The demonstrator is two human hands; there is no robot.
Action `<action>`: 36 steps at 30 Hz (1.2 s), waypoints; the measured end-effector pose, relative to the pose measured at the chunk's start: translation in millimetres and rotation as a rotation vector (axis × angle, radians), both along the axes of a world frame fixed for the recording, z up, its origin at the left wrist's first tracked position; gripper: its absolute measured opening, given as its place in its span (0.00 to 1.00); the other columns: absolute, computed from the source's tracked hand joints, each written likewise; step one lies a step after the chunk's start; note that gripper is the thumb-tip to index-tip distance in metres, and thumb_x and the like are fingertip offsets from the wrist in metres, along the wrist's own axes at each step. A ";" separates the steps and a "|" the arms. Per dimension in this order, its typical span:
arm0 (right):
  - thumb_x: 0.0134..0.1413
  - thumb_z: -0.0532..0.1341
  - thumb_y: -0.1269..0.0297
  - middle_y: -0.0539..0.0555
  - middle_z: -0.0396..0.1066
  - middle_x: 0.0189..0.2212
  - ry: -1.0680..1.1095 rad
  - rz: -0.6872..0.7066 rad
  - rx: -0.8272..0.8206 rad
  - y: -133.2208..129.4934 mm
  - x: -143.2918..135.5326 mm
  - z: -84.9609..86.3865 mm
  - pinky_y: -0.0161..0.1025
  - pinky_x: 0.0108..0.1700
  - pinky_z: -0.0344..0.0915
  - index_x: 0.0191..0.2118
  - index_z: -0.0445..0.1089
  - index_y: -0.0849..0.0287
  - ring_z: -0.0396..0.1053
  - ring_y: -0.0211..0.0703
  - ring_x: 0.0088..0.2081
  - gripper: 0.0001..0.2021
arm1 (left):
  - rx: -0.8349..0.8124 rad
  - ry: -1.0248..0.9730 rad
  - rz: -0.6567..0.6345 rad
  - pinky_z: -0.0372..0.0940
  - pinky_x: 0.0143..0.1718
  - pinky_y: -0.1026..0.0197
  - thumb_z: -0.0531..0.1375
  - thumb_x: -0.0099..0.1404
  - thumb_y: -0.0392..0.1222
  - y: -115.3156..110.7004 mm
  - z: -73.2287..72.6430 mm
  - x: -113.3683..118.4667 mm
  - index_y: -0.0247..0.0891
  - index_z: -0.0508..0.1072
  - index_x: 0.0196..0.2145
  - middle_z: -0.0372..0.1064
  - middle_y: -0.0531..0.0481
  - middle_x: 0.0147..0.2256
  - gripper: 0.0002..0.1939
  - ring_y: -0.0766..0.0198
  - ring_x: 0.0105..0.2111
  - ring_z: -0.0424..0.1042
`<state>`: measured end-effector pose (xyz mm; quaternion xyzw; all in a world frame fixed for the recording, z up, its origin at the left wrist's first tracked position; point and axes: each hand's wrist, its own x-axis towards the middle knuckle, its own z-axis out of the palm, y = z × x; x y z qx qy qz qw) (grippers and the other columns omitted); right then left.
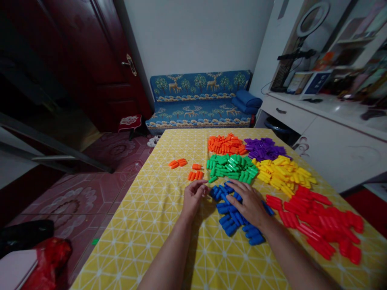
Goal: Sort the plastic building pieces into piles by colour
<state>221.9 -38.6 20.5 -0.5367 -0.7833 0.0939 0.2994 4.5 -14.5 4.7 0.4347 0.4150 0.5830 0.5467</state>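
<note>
Blue plastic pieces lie in a heap near the middle of the table. My right hand rests over the heap's upper right part with its fingers spread, covering some pieces. Just left of the heap is my left hand, its fingers bent and apart, with nothing visible in them. Green pieces are heaped beyond both hands. A few small groups of orange pieces lie on the cloth past my left hand.
The table has a yellow patterned cloth. Farther back are orange and purple heaps; yellow and red heaps lie to the right. A blue sofa stands beyond, a white cabinet at right.
</note>
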 end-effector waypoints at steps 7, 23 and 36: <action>0.66 0.49 0.51 0.58 0.75 0.40 0.224 -0.123 0.007 22.8 27.0 -9.5 0.48 0.51 0.67 0.40 0.74 0.57 0.72 0.49 0.45 0.20 | -0.012 -0.004 0.000 0.61 0.28 0.65 0.66 0.57 0.48 0.8 -2.1 0.5 0.33 0.78 0.38 0.73 0.50 0.25 0.16 0.67 0.24 0.68; 0.68 0.50 0.63 0.54 0.71 0.35 0.648 0.202 -0.038 -43.3 -112.6 11.8 0.37 0.41 0.67 0.38 0.71 0.56 0.70 0.42 0.39 0.13 | 0.381 0.902 0.337 0.60 0.58 0.45 0.59 0.59 0.35 31.2 -15.2 -15.6 0.39 0.72 0.53 0.66 0.38 0.55 0.23 0.49 0.55 0.65; 0.68 0.49 0.63 0.52 0.68 0.30 0.600 0.347 -0.142 -49.9 -120.4 -11.6 0.36 0.37 0.62 0.34 0.70 0.58 0.68 0.39 0.34 0.16 | 0.405 1.353 0.161 0.60 0.53 0.47 0.54 0.68 0.40 81.8 -10.8 -12.4 0.41 0.75 0.52 0.64 0.38 0.55 0.17 0.49 0.50 0.64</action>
